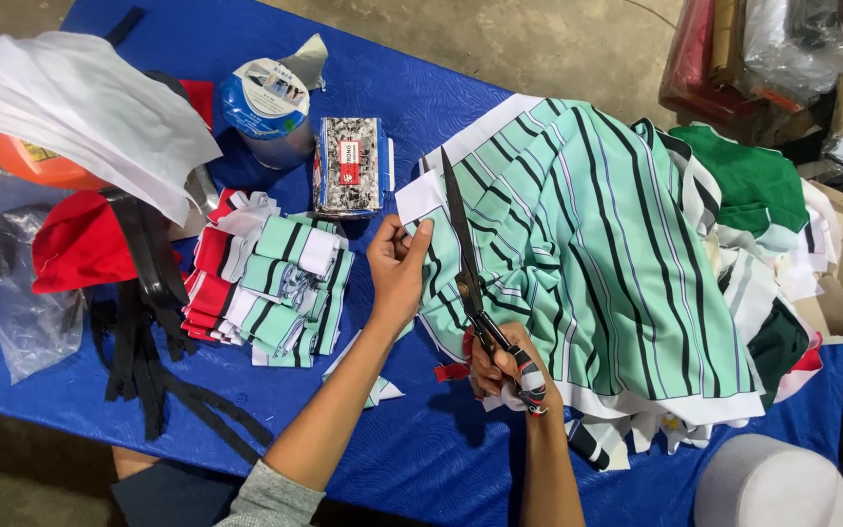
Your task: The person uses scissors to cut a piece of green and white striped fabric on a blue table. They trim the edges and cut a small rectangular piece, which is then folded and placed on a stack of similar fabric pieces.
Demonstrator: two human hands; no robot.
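Two bare hands are seen at work on a blue-covered table (421,98), viewed from the head camera. Long black scissors (464,256) are gripped by the right hand (505,376), its fingers closed through the handles, with the blades lying up along the near left edge of a mint-green striped fabric stack (597,244). The stack's white-edged corner is pinched between thumb and fingers of the left hand (397,271). To the left, a pile of small cut pieces (270,283) in mint, red and white is already laid out, which suggests part of the cutting is done, while the large stack at the right remains mostly whole. Farther left, black straps (143,322) and white cloth (70,98) are heaped; a blue tape roll (267,102) and a small patterned box (348,164) are set at the far side.
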